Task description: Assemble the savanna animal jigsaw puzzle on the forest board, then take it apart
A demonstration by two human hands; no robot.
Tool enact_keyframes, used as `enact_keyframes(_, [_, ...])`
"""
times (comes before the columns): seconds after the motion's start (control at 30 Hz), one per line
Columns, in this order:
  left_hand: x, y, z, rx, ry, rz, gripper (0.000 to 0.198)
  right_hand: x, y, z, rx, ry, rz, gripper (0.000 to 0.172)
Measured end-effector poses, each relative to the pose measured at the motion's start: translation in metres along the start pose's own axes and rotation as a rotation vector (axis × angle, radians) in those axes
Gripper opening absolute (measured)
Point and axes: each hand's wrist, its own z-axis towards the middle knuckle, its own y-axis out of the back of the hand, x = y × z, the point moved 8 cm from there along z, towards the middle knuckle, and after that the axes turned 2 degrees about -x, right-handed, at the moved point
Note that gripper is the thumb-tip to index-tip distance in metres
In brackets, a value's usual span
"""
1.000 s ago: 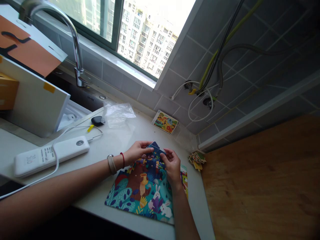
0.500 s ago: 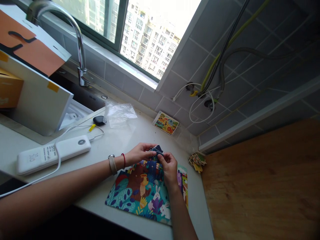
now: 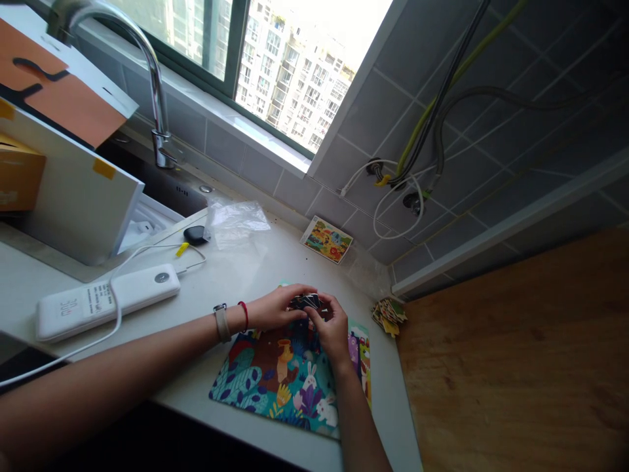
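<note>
Between my two hands is a small bunch of dark puzzle pieces point(image 3: 308, 301) with pale edges. My left hand point(image 3: 280, 308) curls over the bunch from the left, fingers bent around it. From the right, my right hand point(image 3: 334, 330) grips the same pieces, its thumb pressed on their near side. Both hands are above a colourful picture board point(image 3: 275, 396) printed with rabbits, a bear and leaves. My right forearm crosses its right part. Another bright printed sheet point(image 3: 364, 357) shows beyond that forearm. The exact shapes of the held pieces are partly hidden by fingers.
A small picture card point(image 3: 327, 240) lies by the wall, and a pile of loose pieces point(image 3: 389, 316) at the right counter edge. Clear plastic bags point(image 3: 236, 223), a white power bank point(image 3: 108, 303) with cable, a sink with tap point(image 3: 160, 111) and boxes point(image 3: 19, 174) are leftward.
The fanned pieces in my hands have been drawn together and tilted. My left fingers now cover more of them, and my right fingers have closed in around the far side.
</note>
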Motion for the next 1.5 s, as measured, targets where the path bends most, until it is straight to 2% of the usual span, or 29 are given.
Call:
enact_keyframes(0.1, [0.007, 0.004, 0.001, -0.011, 0.082, -0.003, 0.044, -0.001, -0.001, 0.000, 0.091, -0.020, -0.001, 0.046])
enact_keyframes(0.17, [0.018, 0.010, 0.003, -0.056, 0.196, -0.084, 0.037, -0.006, 0.001, 0.002, 0.134, -0.026, -0.045, 0.054])
enact_keyframes(0.3, [0.044, 0.022, 0.003, -0.194, 0.471, -0.473, 0.035, -0.020, 0.020, 0.009, 0.017, -0.006, -0.318, 0.050])
enact_keyframes(0.4, [0.048, 0.026, 0.002, -0.163, 0.554, -0.600, 0.036, -0.024, 0.018, 0.010, 0.036, 0.038, -0.457, 0.046])
enact_keyframes(0.5, [0.047, 0.025, -0.002, -0.120, 0.649, -0.762, 0.041, -0.021, 0.010, 0.008, 0.096, 0.084, -0.487, 0.044])
enact_keyframes(0.6, [0.046, 0.023, -0.007, -0.126, 0.731, -0.912, 0.044, -0.018, 0.006, 0.006, 0.107, 0.084, -0.505, 0.042])
enact_keyframes(0.9, [0.044, 0.019, -0.008, -0.121, 0.786, -1.018, 0.051, -0.025, 0.009, 0.006, 0.054, 0.031, -0.524, 0.047])
enact_keyframes(1.0, [0.045, 0.018, -0.009, -0.118, 0.800, -1.015, 0.053, -0.027, 0.013, 0.009, -0.001, 0.015, -0.431, 0.047])
enact_keyframes(1.2, [0.046, 0.015, -0.010, -0.092, 0.800, -1.000, 0.046, -0.027, 0.018, 0.012, -0.037, -0.044, -0.138, 0.035])
enact_keyframes(1.37, [0.044, 0.008, -0.011, 0.011, 0.790, -0.935, 0.045, -0.026, 0.021, 0.013, -0.030, -0.085, -0.020, 0.038])
enact_keyframes(1.5, [0.041, 0.016, -0.007, -0.040, 0.730, -0.918, 0.046, -0.026, 0.028, 0.015, -0.097, -0.104, 0.087, 0.044])
